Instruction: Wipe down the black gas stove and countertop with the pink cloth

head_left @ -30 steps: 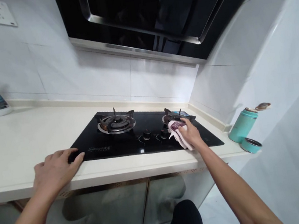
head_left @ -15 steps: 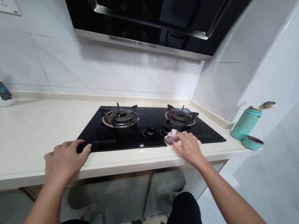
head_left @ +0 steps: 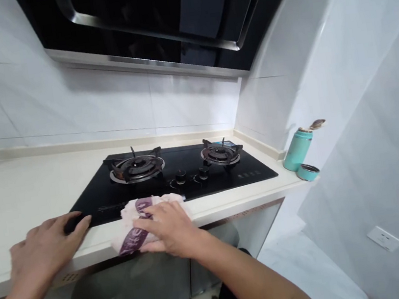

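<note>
A black glass gas stove with two burners lies in the pale countertop. My right hand grips a pink and purple cloth at the stove's front edge. Part of the cloth lies on the glass and part hangs over the counter's front edge. My left hand rests with its fingers spread on the counter, thumb and fingertips at the stove's front left corner. Behind the cloth are two black knobs between the left burner and the right burner.
A black range hood hangs above the stove. At the counter's right end stand a teal bottle with its lid flipped up and a teal cup. A wall socket is low on the right, and glass cabinet doors are below.
My right hand has moved left along the stove's front edge with the cloth, now close to my left hand. The view has shifted right, so the spray bottle is out of sight.
</note>
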The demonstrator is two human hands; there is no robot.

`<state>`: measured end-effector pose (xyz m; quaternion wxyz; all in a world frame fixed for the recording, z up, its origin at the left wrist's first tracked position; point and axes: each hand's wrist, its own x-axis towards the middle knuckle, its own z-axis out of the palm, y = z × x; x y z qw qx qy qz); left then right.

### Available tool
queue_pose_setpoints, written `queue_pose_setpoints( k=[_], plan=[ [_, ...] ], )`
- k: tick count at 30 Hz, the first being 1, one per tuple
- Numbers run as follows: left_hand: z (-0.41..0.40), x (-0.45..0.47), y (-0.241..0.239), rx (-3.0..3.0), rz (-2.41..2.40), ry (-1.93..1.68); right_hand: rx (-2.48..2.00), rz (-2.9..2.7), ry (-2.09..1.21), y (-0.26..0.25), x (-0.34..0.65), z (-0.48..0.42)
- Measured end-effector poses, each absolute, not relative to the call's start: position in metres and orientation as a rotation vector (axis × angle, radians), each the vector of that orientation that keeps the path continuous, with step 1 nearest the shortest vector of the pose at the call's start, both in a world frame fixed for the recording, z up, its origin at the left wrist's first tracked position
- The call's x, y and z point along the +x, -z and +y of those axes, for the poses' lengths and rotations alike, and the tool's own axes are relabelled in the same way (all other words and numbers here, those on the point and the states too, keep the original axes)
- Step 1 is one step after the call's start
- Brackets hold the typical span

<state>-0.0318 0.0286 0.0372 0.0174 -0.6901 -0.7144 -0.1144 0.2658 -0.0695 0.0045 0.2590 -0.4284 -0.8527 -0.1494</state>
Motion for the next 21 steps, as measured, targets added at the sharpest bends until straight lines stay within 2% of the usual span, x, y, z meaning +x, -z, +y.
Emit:
queue_pose_setpoints(
  k=[8,14,18,21],
  plan=[
    [0.033,-0.035,-0.033,-2.144,-2.196,0.4,-1.301,-1.791,0.689,0.031,0.445,-0.112],
    [0.026,-0.028,-0.042,-2.163,-2.216,0.4,-1.905,-1.36,0.519,0.022,0.578,-0.144],
    [0.022,-0.024,-0.045,-2.151,-2.243,0.404,-2.086,-1.109,0.492,0.012,0.612,-0.153],
    [0.021,-0.023,-0.046,-2.132,-2.26,0.398,-2.088,-1.022,0.553,0.02,0.588,-0.147]
  ],
)
